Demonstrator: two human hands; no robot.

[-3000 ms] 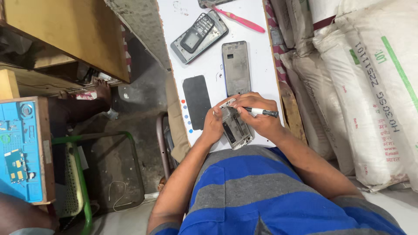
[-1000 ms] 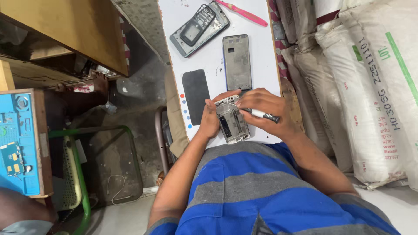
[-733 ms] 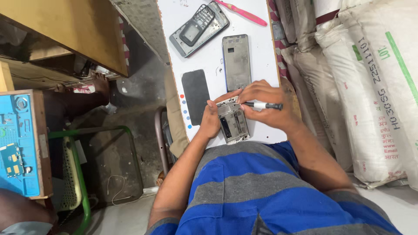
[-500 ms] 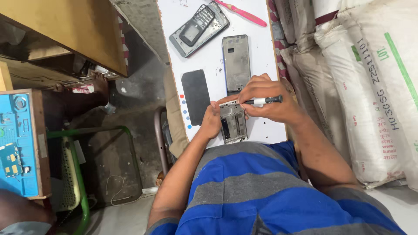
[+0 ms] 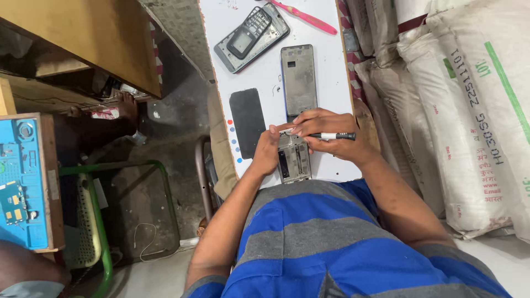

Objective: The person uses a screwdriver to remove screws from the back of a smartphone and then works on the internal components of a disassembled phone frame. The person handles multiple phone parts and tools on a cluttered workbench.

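Screwdriver [image 5: 331,136] pinched in the right hand [image 5: 331,135] works on the opened phone [image 5: 293,163], gripped by the left hand [image 5: 266,157] just below the bare frame [image 5: 298,80]; next likely needs steady tip alignment.

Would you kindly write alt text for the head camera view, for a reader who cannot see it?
Seen from above, a person's left hand steadies an opened phone on a white table while the right hand holds a black screwdriver over it. A grey phone frame, dark panel and pink toothbrush lie beyond.
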